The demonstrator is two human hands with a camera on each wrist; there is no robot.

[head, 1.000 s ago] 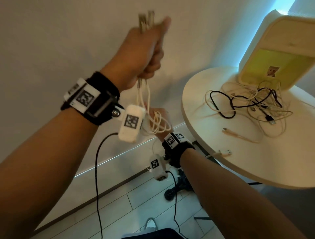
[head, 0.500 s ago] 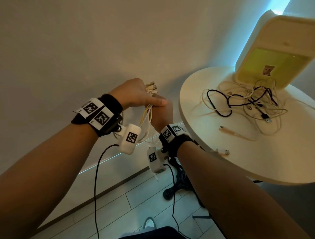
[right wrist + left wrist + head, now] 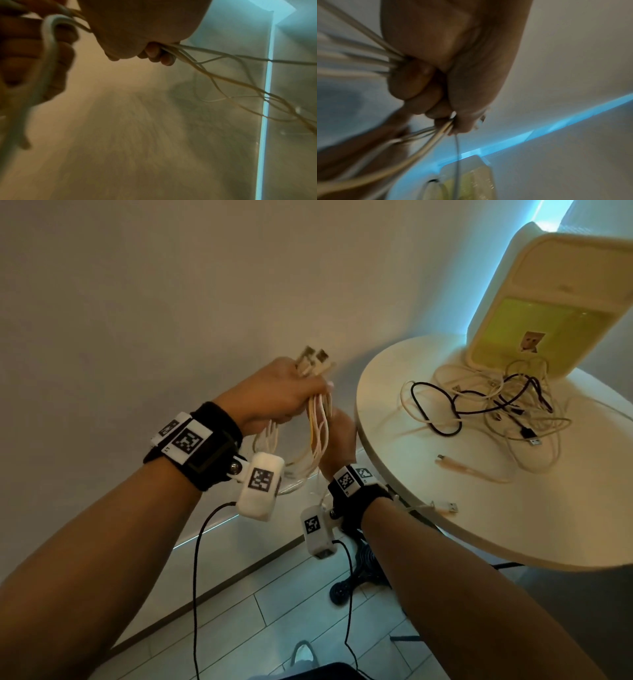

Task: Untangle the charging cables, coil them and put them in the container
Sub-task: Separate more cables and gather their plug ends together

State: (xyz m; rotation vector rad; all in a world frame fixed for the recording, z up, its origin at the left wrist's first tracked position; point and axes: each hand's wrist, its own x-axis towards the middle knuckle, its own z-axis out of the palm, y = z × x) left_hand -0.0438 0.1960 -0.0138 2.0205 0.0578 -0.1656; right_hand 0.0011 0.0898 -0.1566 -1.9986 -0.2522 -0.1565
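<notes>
My left hand [image 3: 301,395] grips a bundle of white charging cables [image 3: 317,436] just left of the round table, with two USB plugs [image 3: 313,359] sticking up above the fist. Its fingers [image 3: 419,86] are curled tight round the strands [image 3: 426,138]. Just below, my right hand [image 3: 337,436] holds the same hanging loops, and its fingertips [image 3: 159,55] pinch several thin strands [image 3: 223,75]. A tangle of white and black cables [image 3: 496,412] lies on the table in front of the cream container [image 3: 548,320] with a yellow-green inside.
The round white table [image 3: 513,525] stands to the right. One loose beige cable [image 3: 469,472] lies on it, and a USB plug [image 3: 445,506] sits at its near edge. A plain wall is behind my hands. Tiled floor and a black stand base [image 3: 346,587] are below.
A second ago my left hand held the plugs high; it has dropped to just above my right hand. The hanging cable has gathered into short loops between both hands.
</notes>
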